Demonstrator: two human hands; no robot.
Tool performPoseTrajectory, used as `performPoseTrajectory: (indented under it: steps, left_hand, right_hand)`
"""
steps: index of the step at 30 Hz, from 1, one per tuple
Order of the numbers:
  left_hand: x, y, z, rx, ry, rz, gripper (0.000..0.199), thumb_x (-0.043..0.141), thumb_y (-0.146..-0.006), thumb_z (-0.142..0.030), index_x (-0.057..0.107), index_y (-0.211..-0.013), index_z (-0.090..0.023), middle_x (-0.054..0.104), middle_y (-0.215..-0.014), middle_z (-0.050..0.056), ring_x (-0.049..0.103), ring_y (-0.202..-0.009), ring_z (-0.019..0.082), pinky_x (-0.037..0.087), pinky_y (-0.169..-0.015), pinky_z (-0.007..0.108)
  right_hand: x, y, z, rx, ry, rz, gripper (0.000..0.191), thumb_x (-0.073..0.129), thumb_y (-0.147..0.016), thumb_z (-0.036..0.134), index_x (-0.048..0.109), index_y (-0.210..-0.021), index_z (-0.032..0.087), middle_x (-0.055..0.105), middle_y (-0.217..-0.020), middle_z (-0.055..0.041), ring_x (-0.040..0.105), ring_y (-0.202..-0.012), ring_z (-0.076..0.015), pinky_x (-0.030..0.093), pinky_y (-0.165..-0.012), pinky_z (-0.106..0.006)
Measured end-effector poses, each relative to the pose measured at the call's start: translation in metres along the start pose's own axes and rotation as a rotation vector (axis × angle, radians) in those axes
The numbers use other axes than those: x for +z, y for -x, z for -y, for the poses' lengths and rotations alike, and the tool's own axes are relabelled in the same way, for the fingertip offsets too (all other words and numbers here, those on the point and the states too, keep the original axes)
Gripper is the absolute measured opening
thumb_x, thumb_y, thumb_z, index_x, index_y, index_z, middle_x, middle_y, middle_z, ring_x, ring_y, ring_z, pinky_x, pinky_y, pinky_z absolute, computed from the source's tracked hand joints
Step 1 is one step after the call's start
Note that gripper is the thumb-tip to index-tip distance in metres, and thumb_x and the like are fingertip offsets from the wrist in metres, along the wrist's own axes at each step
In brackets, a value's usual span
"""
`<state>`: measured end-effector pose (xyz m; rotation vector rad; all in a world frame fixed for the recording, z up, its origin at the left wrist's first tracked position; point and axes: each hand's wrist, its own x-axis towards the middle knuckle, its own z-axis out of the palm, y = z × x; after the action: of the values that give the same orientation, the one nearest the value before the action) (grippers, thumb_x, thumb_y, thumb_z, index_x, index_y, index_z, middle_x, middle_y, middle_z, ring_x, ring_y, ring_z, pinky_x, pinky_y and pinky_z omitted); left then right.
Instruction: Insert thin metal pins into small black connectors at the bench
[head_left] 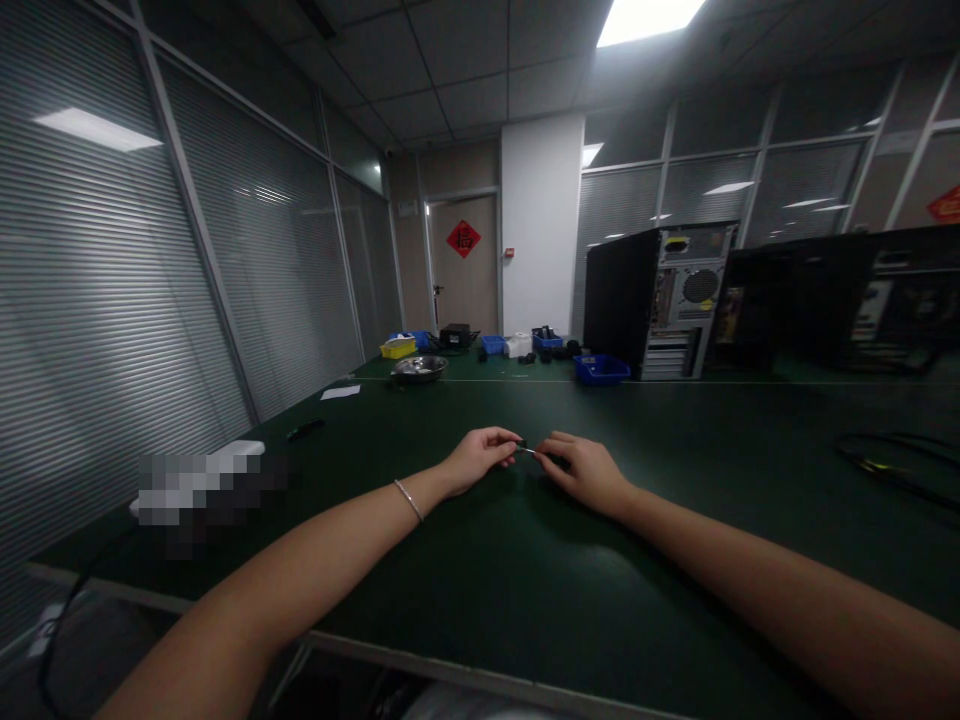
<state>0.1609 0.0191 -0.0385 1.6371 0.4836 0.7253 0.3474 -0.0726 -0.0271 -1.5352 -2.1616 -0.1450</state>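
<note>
Over the middle of the green table (420, 570), my left hand (480, 460) pinches a small dark piece (523, 443) between thumb and fingertips. Its exact kind is too small to make out. A thin shiny rod (528, 451) spans the short gap between my two hands, its left end at the dark piece. My right hand (589, 470) has its fingers closed round the other end of that rod and rests low over the tabletop. Whatever handle the rod may have is hidden inside these fingers. A bracelet (409, 500) circles my left wrist.
At the far side stand a metal bowl (419, 369), a yellow bin (398, 347), a blue tray (602, 369) and a black computer case (652, 300). Cables (892, 465) lie at right. A green-black tool (305, 430), paper (341, 392) and a partly blurred white object (244, 449) are leftward.
</note>
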Motion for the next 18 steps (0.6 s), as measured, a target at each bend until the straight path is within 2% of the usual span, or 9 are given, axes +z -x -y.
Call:
performPoseTrajectory:
  steps: [6,10,18]
  left_hand:
    - [0.0013,0.0038,-0.0076,-0.054,0.061,0.016,0.038,0.066,-0.070,-0.024,0.061,-0.105,-0.011,0.063,-0.084,0.007,0.055,-0.073,0.012,0.042,-0.075,0.029]
    - [0.0003,0.0034,-0.0063,-0.036,0.105,0.018,0.038,0.068,-0.068,-0.023,0.061,-0.103,-0.011,0.063,-0.090,0.010,0.057,-0.077,0.013,0.043,-0.078,0.031]
    - [-0.0038,0.0008,-0.0004,-0.049,0.110,0.033,0.038,0.069,-0.068,-0.025,0.062,-0.101,-0.009,0.064,-0.084,0.010,0.059,-0.073,0.013,0.044,-0.074,0.030]
  right_hand:
    - [-0.0011,-0.0003,0.0015,0.017,-0.001,0.001,0.027,0.040,-0.087,0.035,0.063,-0.096,0.024,0.059,-0.085,-0.0029,0.055,-0.071,-0.0134,0.038,-0.063,-0.023]
    - [0.0002,-0.0007,-0.0001,0.027,-0.008,-0.008,0.027,0.039,-0.087,0.035,0.063,-0.095,0.024,0.059,-0.085,-0.0028,0.054,-0.071,-0.0136,0.038,-0.062,-0.023]
    - [0.0009,0.0000,-0.0021,-0.010,-0.031,-0.006,0.026,0.040,-0.087,0.034,0.063,-0.093,0.024,0.059,-0.084,-0.0023,0.055,-0.072,-0.0136,0.039,-0.066,-0.024]
